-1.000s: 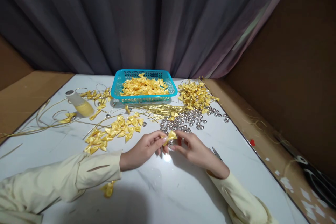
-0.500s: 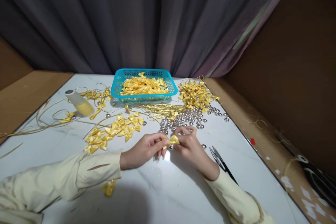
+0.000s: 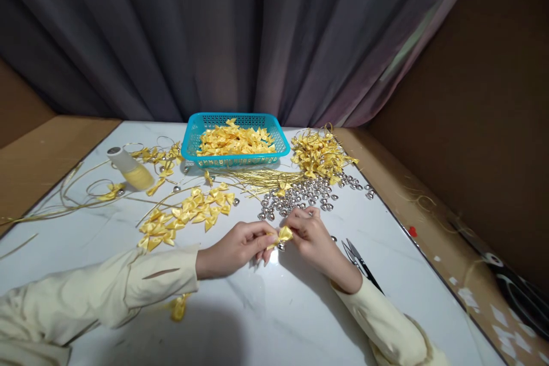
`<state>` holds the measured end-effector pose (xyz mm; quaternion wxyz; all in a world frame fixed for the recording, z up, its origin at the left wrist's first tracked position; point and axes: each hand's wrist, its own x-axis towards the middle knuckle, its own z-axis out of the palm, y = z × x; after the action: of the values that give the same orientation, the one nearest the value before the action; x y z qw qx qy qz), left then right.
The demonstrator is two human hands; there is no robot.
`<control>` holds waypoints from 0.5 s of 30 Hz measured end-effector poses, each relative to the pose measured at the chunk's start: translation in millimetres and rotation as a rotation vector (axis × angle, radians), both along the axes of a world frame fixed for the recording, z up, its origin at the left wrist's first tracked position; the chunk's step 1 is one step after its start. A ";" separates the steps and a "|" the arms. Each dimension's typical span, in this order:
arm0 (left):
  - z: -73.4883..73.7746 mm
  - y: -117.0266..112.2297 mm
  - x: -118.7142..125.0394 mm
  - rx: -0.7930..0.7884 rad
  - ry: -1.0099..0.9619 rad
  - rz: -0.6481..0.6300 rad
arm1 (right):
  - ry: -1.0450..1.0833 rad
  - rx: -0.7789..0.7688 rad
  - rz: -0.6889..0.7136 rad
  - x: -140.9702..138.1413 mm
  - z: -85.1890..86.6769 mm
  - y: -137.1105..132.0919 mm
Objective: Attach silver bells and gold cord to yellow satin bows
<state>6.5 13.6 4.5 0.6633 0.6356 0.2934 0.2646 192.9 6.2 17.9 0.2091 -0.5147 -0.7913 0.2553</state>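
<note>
Your left hand (image 3: 240,246) and right hand (image 3: 315,235) meet near the middle of the tabletop (image 3: 266,320). The fingertips of both are pinched closed on 1 yellow bow (image 3: 283,234). A small silver piece (image 3: 281,247) sits just beneath the bow, and its form is hard to make out. Your right wrist hides part of the scissors (image 3: 362,266) lying toward the right edge.

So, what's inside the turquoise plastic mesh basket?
A heap of small yellow satin ribbon bows fills the turquoise plastic mesh basket; its floor and anything beneath the heap are covered.
</note>
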 end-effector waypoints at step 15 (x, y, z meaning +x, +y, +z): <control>-0.8 0.8 1.5 -0.080 -0.042 0.005 | 0.022 0.063 0.094 4.7 7.0 -0.9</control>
<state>8.0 14.4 3.7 0.6934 0.6022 0.2915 0.2675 197.6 5.3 24.9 0.2216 -0.4672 -0.8199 0.2457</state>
